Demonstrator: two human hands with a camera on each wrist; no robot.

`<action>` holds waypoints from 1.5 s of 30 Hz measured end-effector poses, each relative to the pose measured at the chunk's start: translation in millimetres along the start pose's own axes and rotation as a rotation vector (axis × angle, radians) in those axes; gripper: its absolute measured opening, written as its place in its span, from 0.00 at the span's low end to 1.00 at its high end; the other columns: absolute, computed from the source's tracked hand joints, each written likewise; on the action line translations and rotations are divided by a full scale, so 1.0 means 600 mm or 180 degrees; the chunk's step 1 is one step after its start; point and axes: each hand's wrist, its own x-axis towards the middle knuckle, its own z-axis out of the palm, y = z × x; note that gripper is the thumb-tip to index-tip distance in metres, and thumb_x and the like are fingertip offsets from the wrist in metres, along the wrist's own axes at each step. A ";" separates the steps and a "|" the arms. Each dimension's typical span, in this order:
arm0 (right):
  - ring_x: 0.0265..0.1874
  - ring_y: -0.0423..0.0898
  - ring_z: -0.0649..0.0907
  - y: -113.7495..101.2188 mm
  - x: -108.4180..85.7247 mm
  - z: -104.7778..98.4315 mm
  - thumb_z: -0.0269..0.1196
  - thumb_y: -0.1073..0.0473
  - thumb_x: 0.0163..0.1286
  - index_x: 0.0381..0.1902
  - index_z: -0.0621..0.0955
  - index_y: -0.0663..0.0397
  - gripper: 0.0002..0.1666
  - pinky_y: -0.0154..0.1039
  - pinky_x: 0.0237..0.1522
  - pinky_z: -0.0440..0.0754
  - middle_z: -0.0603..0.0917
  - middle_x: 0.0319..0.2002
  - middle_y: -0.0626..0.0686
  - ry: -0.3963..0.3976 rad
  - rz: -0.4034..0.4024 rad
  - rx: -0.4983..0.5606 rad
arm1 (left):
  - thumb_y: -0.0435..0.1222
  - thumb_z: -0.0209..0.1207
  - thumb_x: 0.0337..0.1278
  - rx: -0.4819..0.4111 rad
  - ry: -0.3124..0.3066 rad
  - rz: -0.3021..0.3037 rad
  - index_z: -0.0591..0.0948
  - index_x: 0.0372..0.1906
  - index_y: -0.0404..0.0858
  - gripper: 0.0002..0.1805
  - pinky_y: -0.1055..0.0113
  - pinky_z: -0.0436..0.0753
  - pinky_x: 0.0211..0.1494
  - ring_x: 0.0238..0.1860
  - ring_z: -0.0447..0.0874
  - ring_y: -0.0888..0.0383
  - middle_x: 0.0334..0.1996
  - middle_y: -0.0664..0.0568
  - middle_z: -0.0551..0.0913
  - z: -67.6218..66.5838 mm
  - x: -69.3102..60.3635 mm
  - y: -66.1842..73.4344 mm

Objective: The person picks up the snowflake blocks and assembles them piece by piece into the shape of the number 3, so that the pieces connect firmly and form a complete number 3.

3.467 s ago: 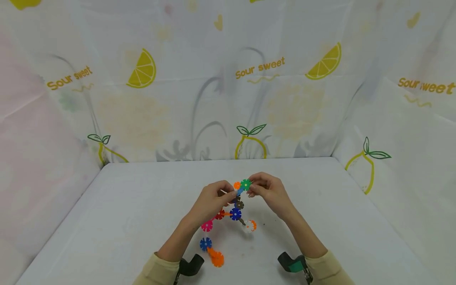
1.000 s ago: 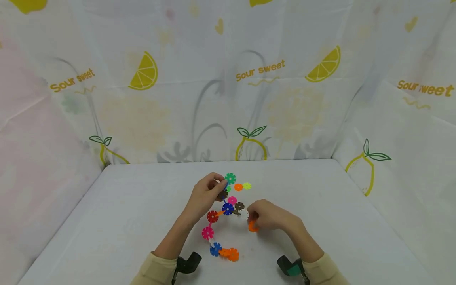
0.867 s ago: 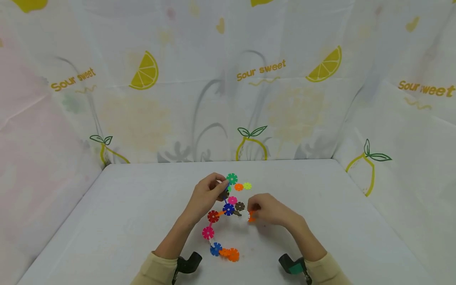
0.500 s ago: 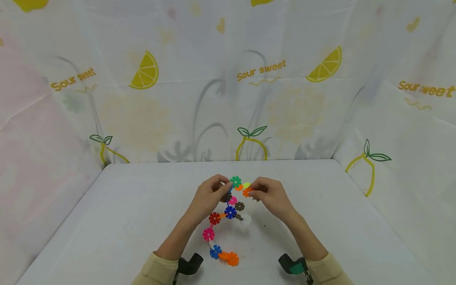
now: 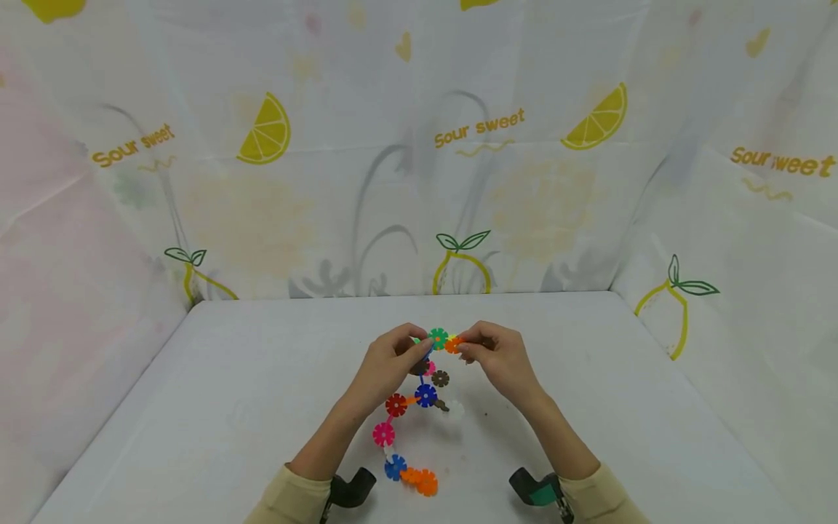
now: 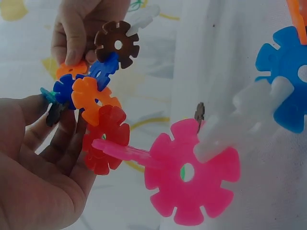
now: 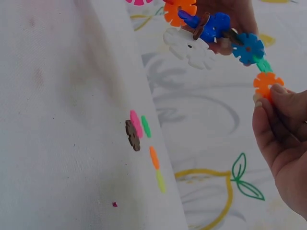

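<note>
One orange notched disc [image 5: 453, 345], slightly below the frame's centre, is pinched by the fingers of the right hand [image 5: 499, 356] at the green disc's right edge [image 5: 438, 338]; the disc chain [image 5: 396, 405] is pinched near its top by the left hand [image 5: 393, 362].

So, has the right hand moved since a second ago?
Yes: in the head view, the right hand has moved up, closer to the table's far edge, and pinches an orange piece.

2 hands [image 5: 391, 364], 1 disc chain [image 5: 430, 399], 5 discs [image 7: 132, 135] on tbl [image 5: 164, 400] (R cam).
</note>
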 end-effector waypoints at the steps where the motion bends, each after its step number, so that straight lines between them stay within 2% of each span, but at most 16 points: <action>1: 0.27 0.48 0.85 0.000 0.000 0.000 0.66 0.65 0.67 0.35 0.85 0.60 0.02 0.34 0.35 0.85 0.88 0.32 0.61 0.0003 -0.0010 0.0006 | 0.50 0.59 0.67 0.0023 0.0014 0.0016 0.82 0.47 0.49 0.12 0.55 0.86 0.46 0.33 0.84 0.55 0.30 0.50 0.84 0.000 0.000 -0.001; 6: 0.27 0.43 0.85 -0.001 -0.001 0.001 0.65 0.66 0.67 0.35 0.85 0.59 0.02 0.34 0.35 0.86 0.88 0.32 0.59 0.0020 -0.0099 -0.0013 | 0.48 0.59 0.67 0.0098 0.0122 0.0065 0.83 0.46 0.49 0.10 0.59 0.84 0.44 0.34 0.84 0.58 0.37 0.52 0.85 0.002 0.001 0.000; 9: 0.27 0.41 0.85 -0.001 0.000 0.001 0.65 0.66 0.67 0.34 0.85 0.59 0.02 0.35 0.35 0.86 0.88 0.32 0.58 0.0058 -0.0156 -0.0038 | 0.46 0.60 0.67 0.0075 0.0161 0.0058 0.83 0.46 0.48 0.10 0.57 0.85 0.45 0.35 0.85 0.59 0.40 0.53 0.85 0.003 0.002 0.001; 14: 0.28 0.50 0.86 0.000 0.000 0.001 0.65 0.68 0.66 0.34 0.86 0.59 0.03 0.34 0.34 0.85 0.88 0.32 0.59 0.0181 -0.0215 0.0002 | 0.44 0.61 0.66 0.0058 0.0244 0.0049 0.84 0.45 0.48 0.08 0.49 0.85 0.45 0.34 0.84 0.58 0.38 0.53 0.86 0.004 0.001 0.006; 17: 0.29 0.47 0.86 0.002 0.001 0.001 0.66 0.69 0.65 0.34 0.86 0.60 0.03 0.32 0.34 0.84 0.88 0.32 0.61 0.0221 -0.0243 0.0044 | 0.44 0.61 0.66 0.0098 0.0277 0.0048 0.85 0.44 0.47 0.08 0.53 0.85 0.42 0.33 0.83 0.58 0.37 0.54 0.85 0.005 0.001 0.008; 21: 0.29 0.39 0.86 0.003 0.001 0.002 0.66 0.69 0.64 0.35 0.86 0.59 0.03 0.34 0.36 0.85 0.89 0.34 0.59 0.0247 -0.0346 0.0032 | 0.43 0.61 0.66 0.0105 0.0255 0.0051 0.85 0.43 0.47 0.07 0.55 0.85 0.41 0.33 0.81 0.57 0.36 0.53 0.85 0.004 -0.001 0.010; 24: 0.29 0.44 0.87 0.001 0.000 0.003 0.67 0.69 0.64 0.35 0.87 0.58 0.04 0.34 0.36 0.86 0.89 0.34 0.56 0.0282 -0.0486 -0.0034 | 0.43 0.61 0.66 0.0087 0.0234 0.0061 0.85 0.43 0.47 0.07 0.55 0.85 0.42 0.33 0.81 0.56 0.35 0.52 0.85 0.004 -0.002 0.012; 28: 0.28 0.51 0.86 0.002 0.000 0.003 0.67 0.71 0.62 0.35 0.87 0.57 0.06 0.32 0.34 0.84 0.88 0.32 0.56 0.0324 -0.0699 -0.0115 | 0.42 0.61 0.66 0.0092 0.0222 0.0085 0.85 0.43 0.47 0.07 0.62 0.83 0.39 0.33 0.80 0.56 0.34 0.54 0.84 0.003 -0.003 0.011; 35: 0.26 0.43 0.83 -0.002 0.003 0.006 0.68 0.78 0.56 0.33 0.88 0.57 0.13 0.30 0.31 0.83 0.88 0.30 0.50 0.0422 -0.1162 -0.0449 | 0.41 0.61 0.66 0.0037 0.0204 0.0110 0.85 0.41 0.46 0.06 0.66 0.83 0.37 0.31 0.81 0.56 0.30 0.52 0.85 0.001 -0.005 0.015; 42: 0.26 0.41 0.81 -0.001 0.001 0.007 0.67 0.74 0.60 0.34 0.88 0.57 0.08 0.27 0.30 0.80 0.86 0.28 0.51 0.0413 -0.1261 -0.0610 | 0.41 0.61 0.66 -0.0037 0.0157 0.0101 0.86 0.40 0.45 0.06 0.66 0.82 0.37 0.32 0.81 0.56 0.31 0.51 0.85 0.002 -0.003 0.012; 45: 0.25 0.41 0.81 0.000 0.000 0.010 0.67 0.75 0.60 0.32 0.87 0.58 0.09 0.27 0.30 0.80 0.86 0.27 0.51 0.0397 -0.1317 -0.0634 | 0.41 0.61 0.66 -0.0114 0.0119 0.0084 0.85 0.40 0.43 0.07 0.66 0.82 0.36 0.30 0.80 0.55 0.29 0.49 0.84 0.001 -0.003 0.011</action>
